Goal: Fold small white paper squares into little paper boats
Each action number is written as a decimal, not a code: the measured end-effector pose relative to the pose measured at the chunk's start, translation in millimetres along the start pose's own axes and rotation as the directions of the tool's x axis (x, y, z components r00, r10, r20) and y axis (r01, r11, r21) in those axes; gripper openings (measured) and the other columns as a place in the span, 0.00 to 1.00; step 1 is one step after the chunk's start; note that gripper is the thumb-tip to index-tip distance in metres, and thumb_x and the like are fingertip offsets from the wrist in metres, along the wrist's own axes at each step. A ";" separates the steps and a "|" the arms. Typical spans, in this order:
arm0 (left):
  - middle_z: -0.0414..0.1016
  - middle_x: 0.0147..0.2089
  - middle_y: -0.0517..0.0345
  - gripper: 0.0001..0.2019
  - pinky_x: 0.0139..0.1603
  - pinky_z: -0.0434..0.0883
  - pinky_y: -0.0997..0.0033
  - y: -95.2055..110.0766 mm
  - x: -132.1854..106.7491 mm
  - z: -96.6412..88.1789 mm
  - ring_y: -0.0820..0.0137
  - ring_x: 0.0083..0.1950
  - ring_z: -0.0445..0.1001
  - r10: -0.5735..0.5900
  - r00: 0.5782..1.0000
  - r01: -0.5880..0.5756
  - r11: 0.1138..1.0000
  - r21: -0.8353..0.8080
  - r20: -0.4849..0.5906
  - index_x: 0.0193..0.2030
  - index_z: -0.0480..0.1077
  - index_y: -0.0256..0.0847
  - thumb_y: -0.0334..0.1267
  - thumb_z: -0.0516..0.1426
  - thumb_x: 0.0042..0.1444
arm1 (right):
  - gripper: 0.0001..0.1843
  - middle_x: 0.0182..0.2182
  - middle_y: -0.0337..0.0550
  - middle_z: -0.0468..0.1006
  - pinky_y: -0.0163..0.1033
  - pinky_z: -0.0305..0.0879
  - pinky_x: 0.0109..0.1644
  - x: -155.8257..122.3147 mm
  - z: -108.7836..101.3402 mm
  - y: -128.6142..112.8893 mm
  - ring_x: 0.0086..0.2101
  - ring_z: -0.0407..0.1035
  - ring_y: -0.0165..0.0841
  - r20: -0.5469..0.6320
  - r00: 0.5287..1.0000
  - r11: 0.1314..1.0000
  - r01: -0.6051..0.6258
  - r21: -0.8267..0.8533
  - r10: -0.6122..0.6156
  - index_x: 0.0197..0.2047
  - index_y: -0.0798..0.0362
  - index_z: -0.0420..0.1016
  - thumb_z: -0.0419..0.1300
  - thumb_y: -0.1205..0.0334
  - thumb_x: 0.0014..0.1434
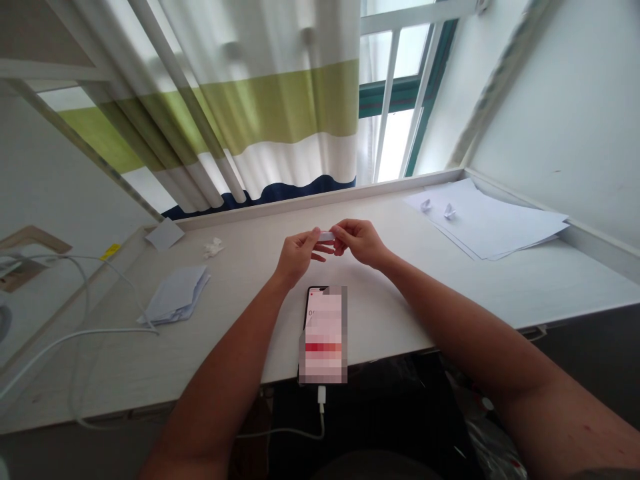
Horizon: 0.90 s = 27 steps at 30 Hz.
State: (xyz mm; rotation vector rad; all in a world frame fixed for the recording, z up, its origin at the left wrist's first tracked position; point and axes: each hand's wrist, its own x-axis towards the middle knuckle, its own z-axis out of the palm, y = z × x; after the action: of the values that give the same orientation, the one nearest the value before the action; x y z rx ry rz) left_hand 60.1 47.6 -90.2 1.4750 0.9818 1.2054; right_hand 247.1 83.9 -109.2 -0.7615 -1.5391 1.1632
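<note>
A small folded strip of white paper (327, 236) is stretched between my two hands, above the middle of the desk. My left hand (300, 252) pinches its left end between thumb and fingers, with the lower fingers reaching out underneath. At the other end, my right hand (357, 239) grips the strip with thumb and forefinger, the remaining fingers curled. Just below the hands a phone (324, 333) lies with its lit screen up at the desk's front edge. Part of its screen is blurred out.
Two small folded paper pieces (449, 211) rest on white sheets (493, 223) at the right. Left on the desk (240, 307) are a stack of paper (176, 293), a crumpled scrap (213, 247) and a square sheet (165, 234). A white cable (321, 399) runs from the phone. Curtains (280, 107) hang behind.
</note>
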 end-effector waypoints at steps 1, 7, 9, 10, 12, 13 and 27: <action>0.88 0.46 0.42 0.21 0.36 0.79 0.65 0.6 0.3 -0.9 0.58 0.42 0.88 -0.019 1.000 0.019 1.000 -0.019 0.011 0.47 0.83 0.36 0.54 0.64 0.65 | 0.34 0.23 0.40 0.81 0.37 0.75 0.29 -0.4 -0.3 -0.2 0.23 0.76 0.30 -0.002 1.000 1.000 0.003 -0.007 -0.003 0.36 0.55 0.79 0.71 0.28 0.56; 0.87 0.43 0.48 0.14 0.42 0.79 0.66 1.8 3.2 -8.9 0.60 0.42 0.87 -0.135 0.990 0.138 0.983 -0.124 0.038 0.47 0.84 0.36 0.40 0.68 0.56 | 0.29 0.28 0.42 0.83 0.38 0.77 0.34 -2.3 -2.3 -2.4 0.27 0.76 0.30 0.042 0.998 0.996 0.058 -0.074 -0.055 0.40 0.56 0.82 0.70 0.34 0.60; 0.87 0.42 0.47 0.13 0.42 0.79 0.65 1.7 4.0 -10.6 0.60 0.41 0.87 -0.189 0.981 0.192 0.973 -0.128 0.037 0.46 0.83 0.35 0.40 0.68 0.57 | 0.28 0.28 0.42 0.83 0.39 0.77 0.34 -2.7 -2.9 -2.5 0.27 0.77 0.31 0.064 0.996 0.991 0.072 -0.113 -0.065 0.41 0.56 0.83 0.70 0.35 0.61; 0.87 0.41 0.47 0.13 0.42 0.79 0.64 1.5 4.4 -10.9 0.60 0.41 0.87 -0.211 0.977 0.214 0.969 -0.126 0.036 0.46 0.83 0.35 0.41 0.68 0.58 | 0.28 0.28 0.43 0.83 0.39 0.77 0.34 -2.8 -3.3 -2.3 0.28 0.77 0.31 0.076 0.995 0.988 0.073 -0.133 -0.064 0.41 0.56 0.83 0.71 0.36 0.61; 0.87 0.40 0.46 0.12 0.43 0.80 0.64 1.1 4.9 -10.8 0.59 0.40 0.87 -0.238 0.971 0.239 0.964 -0.120 0.029 0.45 0.83 0.34 0.40 0.67 0.60 | 0.26 0.30 0.43 0.84 0.39 0.77 0.34 -3.0 -3.9 -1.2 0.28 0.78 0.32 0.096 0.994 0.984 0.068 -0.164 -0.052 0.42 0.56 0.84 0.72 0.38 0.61; 0.87 0.40 0.47 0.11 0.42 0.80 0.64 0.9 5.0 -10.3 0.60 0.40 0.88 -0.245 0.969 0.246 0.962 -0.118 0.021 0.45 0.83 0.34 0.39 0.67 0.61 | 0.26 0.30 0.43 0.84 0.39 0.77 0.34 -3.0 -4.2 -0.3 0.29 0.78 0.33 0.103 0.994 0.983 0.062 -0.172 -0.044 0.43 0.56 0.84 0.73 0.39 0.60; 0.87 0.45 0.45 0.16 0.47 0.80 0.62 3.6 7.3 -2.9 0.58 0.44 0.88 -0.280 0.960 0.281 0.953 -0.114 0.020 0.47 0.82 0.36 0.47 0.68 0.60 | 0.12 0.29 0.42 0.84 0.37 0.77 0.35 -3.5 -5.9 -11.7 0.29 0.79 0.32 0.044 0.998 0.990 -0.039 -0.139 0.046 0.41 0.57 0.84 0.70 0.55 0.63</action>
State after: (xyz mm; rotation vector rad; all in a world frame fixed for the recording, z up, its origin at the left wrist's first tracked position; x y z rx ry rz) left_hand 58.6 54.4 -84.9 1.2001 1.0610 1.0342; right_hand 254.8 78.6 -99.3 -0.8679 -1.6625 1.1216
